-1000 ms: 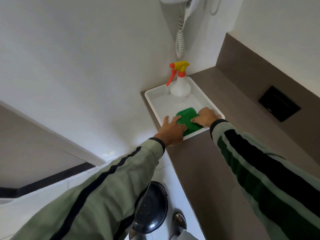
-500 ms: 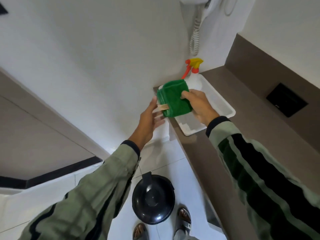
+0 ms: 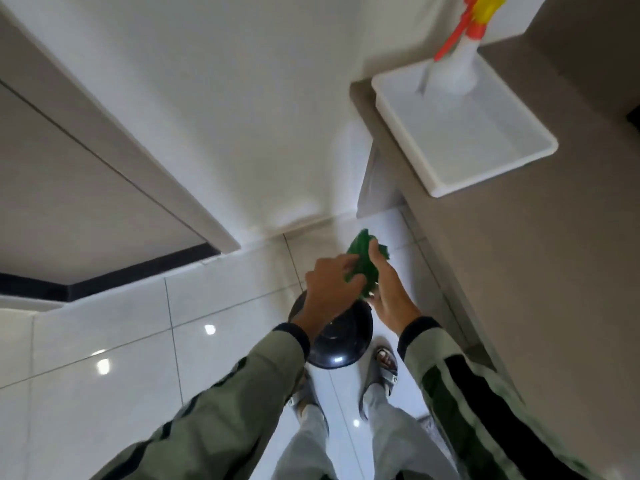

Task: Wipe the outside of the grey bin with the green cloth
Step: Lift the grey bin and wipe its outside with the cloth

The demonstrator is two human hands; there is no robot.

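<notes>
The person stands over the grey bin (image 3: 341,337), which sits on the floor tiles just in front of their sandals. Both hands hold the green cloth (image 3: 363,263) above it: left hand (image 3: 329,289) and right hand (image 3: 386,292) closed on the bunched fabric. Recommended: flatten the cloth into a pad, crouch, steady the lid, wipe down the wall.

no readable text, label, brand, number or sign anywhere in view
</notes>
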